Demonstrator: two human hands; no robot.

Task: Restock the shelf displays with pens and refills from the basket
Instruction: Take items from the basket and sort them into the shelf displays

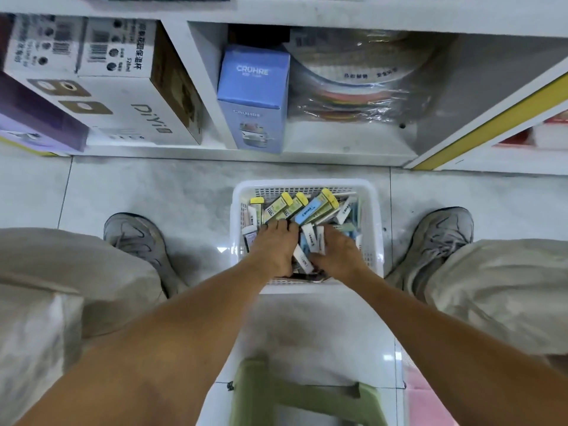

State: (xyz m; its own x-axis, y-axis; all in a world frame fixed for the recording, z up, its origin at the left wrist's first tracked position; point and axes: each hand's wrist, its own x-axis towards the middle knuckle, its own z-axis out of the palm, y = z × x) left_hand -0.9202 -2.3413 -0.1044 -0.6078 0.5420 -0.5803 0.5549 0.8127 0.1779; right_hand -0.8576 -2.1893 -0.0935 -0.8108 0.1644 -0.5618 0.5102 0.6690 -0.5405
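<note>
A white plastic basket [376,216] stands on the floor between my feet, holding several packs of pens and refills. My left hand [274,250] reaches into it and grips a bunch of long packs with yellow caps [310,207], green and blue, that fan out toward the shelf. My right hand [335,255] is beside it in the basket, fingers curled around a few white and pale blue packs [311,241]. The lower layer of packs is partly hidden under both hands.
The bottom shelf [347,149] ahead holds a blue carton [253,96], white cartons [123,87] on the left and a plastic-wrapped stack of coloured sheets [353,87]. A green stool [301,392] stands under me. My shoes [135,238] flank the basket on the tiled floor.
</note>
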